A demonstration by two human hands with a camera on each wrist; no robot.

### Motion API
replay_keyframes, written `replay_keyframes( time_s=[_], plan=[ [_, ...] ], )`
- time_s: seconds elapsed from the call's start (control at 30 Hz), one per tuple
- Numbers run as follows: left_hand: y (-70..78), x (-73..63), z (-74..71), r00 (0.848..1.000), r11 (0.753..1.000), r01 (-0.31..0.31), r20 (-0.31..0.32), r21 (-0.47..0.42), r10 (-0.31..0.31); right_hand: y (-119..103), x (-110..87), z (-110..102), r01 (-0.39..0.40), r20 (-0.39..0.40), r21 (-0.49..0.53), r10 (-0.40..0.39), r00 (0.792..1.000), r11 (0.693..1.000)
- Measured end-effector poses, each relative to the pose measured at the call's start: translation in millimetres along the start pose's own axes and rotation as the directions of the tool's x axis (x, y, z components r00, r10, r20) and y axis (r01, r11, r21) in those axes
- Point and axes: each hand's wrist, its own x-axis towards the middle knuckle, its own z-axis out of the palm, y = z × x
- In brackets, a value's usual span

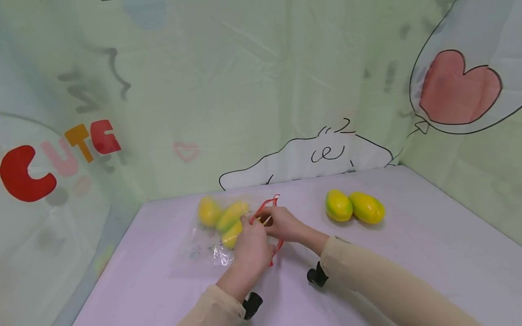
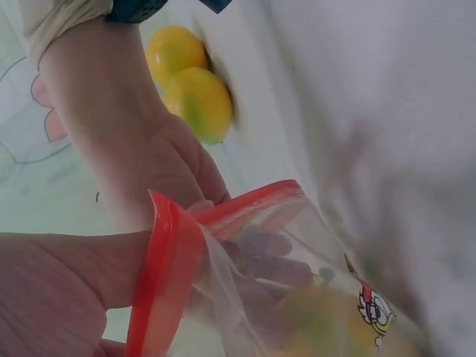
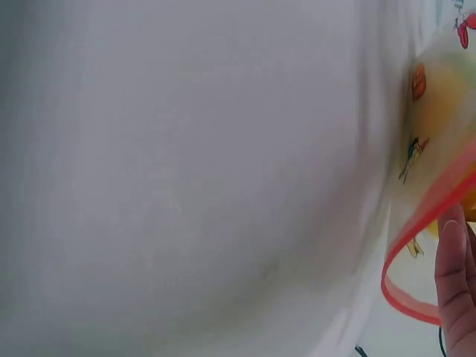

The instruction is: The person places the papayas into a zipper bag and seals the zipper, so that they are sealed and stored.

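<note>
A clear plastic bag with a red rim lies on the table, several yellow-green mangoes inside. My left hand grips the bag near its mouth; in the left wrist view its thumb sits against the red rim. Reaching into the opening, my right hand has bent fingers around a mango whose yellow skin shows only as a sliver between them. In the right wrist view, fingertips lie inside the rim beside orange-yellow skin. My left hand hides part of this mango.
Two more mangoes lie side by side toward the right rear of the pale table. A printed cloth backdrop rises behind the table and along both sides.
</note>
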Motion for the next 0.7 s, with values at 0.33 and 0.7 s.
replay_keyframes(
  time_s=[0.33,0.7],
  plan=[
    [-8.0,-7.0,11.3,0.996,0.988,-0.015,-0.085,0.152,0.028,-11,1.6,16,-0.094,-0.010,0.012,0.094,0.995,0.995],
    [-21.5,-1.7,-3.1,0.998,0.995,0.060,-0.008,-0.083,-0.061,9,-32.3,-48,-0.123,0.045,0.148,0.117,0.992,0.981]
  ],
)
